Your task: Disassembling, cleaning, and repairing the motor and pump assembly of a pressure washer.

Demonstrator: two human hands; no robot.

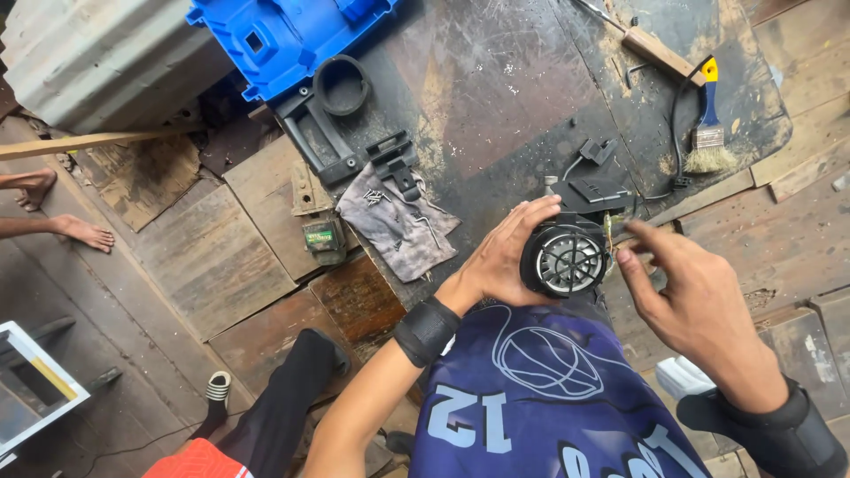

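Black plastic and silver vanes make up the round fan unit (pixel 567 259), which sits at about four o'clock from the middle of the view, held up above the person's lap. The left hand (pixel 503 258) wraps it from the nine o'clock side — fingers curled over the top rim, thumb beneath, a firm hold. The right hand (pixel 695 296) comes in from three o'clock with its fingers drawn narrow together at the unit's edge, where thin wires (pixel 614 226) show; whether it pinches anything I cannot tell. Both wrists carry black bands.

At twelve o'clock from the fan unit lies a scratched dark work board (pixel 496 88), with small black plastic parts (pixel 595 177) just above the unit. A paintbrush (pixel 708 133) with a blue and yellow handle lies toward one o'clock, near a wooden-handled tool (pixel 660 51). A grey rag (pixel 398 221) lies at nine o'clock, with a black bracket (pixel 397 164) on its top edge. A black ring-shaped housing (pixel 341 86) lies toward eleven o'clock, touching a blue plastic case (pixel 274 35). A small green part (pixel 323 237) sits just left of the rag. Bare feet of another person (pixel 84 232) show at the far nine o'clock edge — well apart from the work.
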